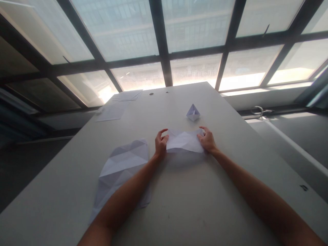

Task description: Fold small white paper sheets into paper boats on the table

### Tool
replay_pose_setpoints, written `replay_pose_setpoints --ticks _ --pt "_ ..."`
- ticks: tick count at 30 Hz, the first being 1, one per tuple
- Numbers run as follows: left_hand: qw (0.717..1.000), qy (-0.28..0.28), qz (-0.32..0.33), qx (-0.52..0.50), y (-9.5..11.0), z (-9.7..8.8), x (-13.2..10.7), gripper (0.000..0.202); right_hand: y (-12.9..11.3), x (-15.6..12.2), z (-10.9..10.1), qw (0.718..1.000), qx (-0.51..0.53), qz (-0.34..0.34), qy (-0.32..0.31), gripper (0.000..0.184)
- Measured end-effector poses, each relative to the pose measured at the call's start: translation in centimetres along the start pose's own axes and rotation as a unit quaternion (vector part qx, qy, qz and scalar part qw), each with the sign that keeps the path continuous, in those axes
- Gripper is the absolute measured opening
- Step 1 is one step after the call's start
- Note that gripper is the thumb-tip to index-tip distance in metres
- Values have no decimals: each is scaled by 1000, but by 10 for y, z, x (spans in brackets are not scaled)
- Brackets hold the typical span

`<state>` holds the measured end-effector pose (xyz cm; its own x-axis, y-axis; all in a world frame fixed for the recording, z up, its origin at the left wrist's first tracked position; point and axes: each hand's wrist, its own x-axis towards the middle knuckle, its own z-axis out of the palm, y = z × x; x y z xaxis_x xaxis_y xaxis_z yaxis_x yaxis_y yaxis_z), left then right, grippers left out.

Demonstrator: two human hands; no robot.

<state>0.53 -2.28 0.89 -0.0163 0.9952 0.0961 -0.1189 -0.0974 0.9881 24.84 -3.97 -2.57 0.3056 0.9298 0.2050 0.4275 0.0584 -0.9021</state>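
A partly folded white paper sheet (pixel 183 141) lies on the grey table (pixel 184 198) in the middle of the view. My left hand (pixel 161 143) pinches its left edge, fingers curled around it. At the sheet's right edge, my right hand (pixel 207 140) grips the paper with bent fingers. Just beyond, a small finished paper boat (pixel 193 112) stands upright on the table. A creased, unfolded white sheet (pixel 123 171) lies flat to the left, partly under my left forearm.
Flat paper sheets (pixel 112 111) and a stack (pixel 129 95) rest at the table's far left corner. Two small holes (pixel 159 92) sit near the far edge. Large windows with dark frames (pixel 164 44) stand behind. A window handle (pixel 258 111) is at right.
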Motion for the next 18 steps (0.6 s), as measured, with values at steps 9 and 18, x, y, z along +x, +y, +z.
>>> replay_pose_setpoints --ticks 9,18 --pt "980 52 132 141 -6 -3 3 14 -17 -13 -5 968 -226 -92 -64 60" --pt "772 -273 239 521 -15 9 -17 45 -6 -9 1 991 -99 -87 -28 62"
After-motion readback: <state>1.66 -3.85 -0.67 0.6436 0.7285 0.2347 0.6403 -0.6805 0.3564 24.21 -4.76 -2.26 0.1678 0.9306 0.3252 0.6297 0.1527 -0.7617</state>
